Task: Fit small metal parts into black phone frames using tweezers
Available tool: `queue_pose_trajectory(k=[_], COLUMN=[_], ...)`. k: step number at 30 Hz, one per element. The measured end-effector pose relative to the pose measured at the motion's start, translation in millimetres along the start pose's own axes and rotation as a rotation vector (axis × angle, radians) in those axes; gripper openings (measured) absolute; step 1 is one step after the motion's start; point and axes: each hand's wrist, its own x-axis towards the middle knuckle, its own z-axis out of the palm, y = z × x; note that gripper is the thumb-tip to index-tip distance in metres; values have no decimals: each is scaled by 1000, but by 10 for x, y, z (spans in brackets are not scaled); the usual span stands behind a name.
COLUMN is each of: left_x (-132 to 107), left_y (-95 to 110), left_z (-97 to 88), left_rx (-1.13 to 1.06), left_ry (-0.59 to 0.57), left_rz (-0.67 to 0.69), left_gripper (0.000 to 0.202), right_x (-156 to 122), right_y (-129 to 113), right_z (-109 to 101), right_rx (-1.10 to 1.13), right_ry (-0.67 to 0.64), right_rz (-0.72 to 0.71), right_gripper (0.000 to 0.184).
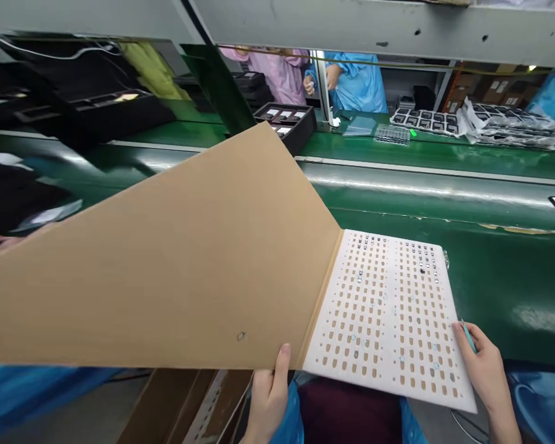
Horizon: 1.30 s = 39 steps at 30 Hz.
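Note:
My left hand (269,394) pinches the near edge of a big brown cardboard sheet (166,271), thumb on top, and the sheet tilts up to the left. Under it lies a white perforated sheet (388,314) with rows of small slots, a few holding tiny dark parts. My right hand (483,364) rests at that white sheet's right near edge, fingers curled round a thin teal tool (468,336). Blue sleeves cover both of my arms.
A green conveyor belt (444,197) runs across behind the sheets. Black trays (287,120) with small parts stand beyond it, more trays (425,120) at the far right. Two people in pink and blue coats (351,80) work at the far side. A brown box (180,401) sits below.

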Motion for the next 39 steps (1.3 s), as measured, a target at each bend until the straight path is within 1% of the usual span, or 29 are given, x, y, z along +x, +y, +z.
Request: queue_pose_trajectory(k=[4, 7, 9, 12, 15, 17, 19, 21, 23, 25, 27, 28, 29, 31, 32, 34, 36, 39], left_x=[-106, -121, -89, -18, 31, 54, 91, 156, 257, 389, 547, 634, 726, 922, 1024, 1231, 1437, 1730], left_y=[68, 3, -89, -237, -302, -272, -193, -87, 21, 107, 159, 171, 172, 156, 142, 123, 128, 196], left_z=[11, 3, -11, -26, -22, -16, -18, -34, -67, -111, -151, -164, -169, -160, -147, -115, -84, -39], left_rx=[-76, -105, -79, 8, 91, 148, 206, 243, 245, 255, 302, 332, 360, 397, 409, 429, 434, 388], left_ry=[64, 64, 42, -9, -58, -95, -139, -222, -325, -414, -456, -473, -487, -506, -513, -537, -578, -624], left_rz=[-83, -85, -51, 38, 138, 200, 255, 322, 393, 459, 509, 535, 557, 587, 598, 614, 625, 598], left_gripper=[60, 63, 65, 67, 66, 64, 60, 57, 57, 58, 59, 60, 61, 62, 62, 61, 61, 55], right_x=[4, 4, 0, -14, -52, -90, -132, -171, -204, -233, -264, -282, -301, -331, -335, -300, -195, 49], right_y=[103, 92, 69, 62, 96, 117, 118, 98, 64, 29, -3, -20, -41, -96, -131, -214, -309, -481], right_z=[-23, -32, -32, -40, -52, -50, -30, 5, 45, 77, 91, 90, 85, 69, 60, 44, 22, -47], right_rx=[-7, -10, -8, -17, -38, -33, -9, 38, 87, 113, 126, 139, 153, 175, 185, 188, 142, 0], right_ry=[7, 20, 21, 12, -11, -40, -59, -67, -88, -141, -163, -128, -59, 136, 219, 312, 349, 403], right_rz=[22, 24, 20, 6, -3, -19, -36, -63, -98, -138, -175, -182, -181, -191, -220, -348, -517, -723], right_gripper=[77, 74, 72, 74, 73, 70, 68, 67, 65, 64, 65, 65, 64, 68, 69, 68, 68, 79])
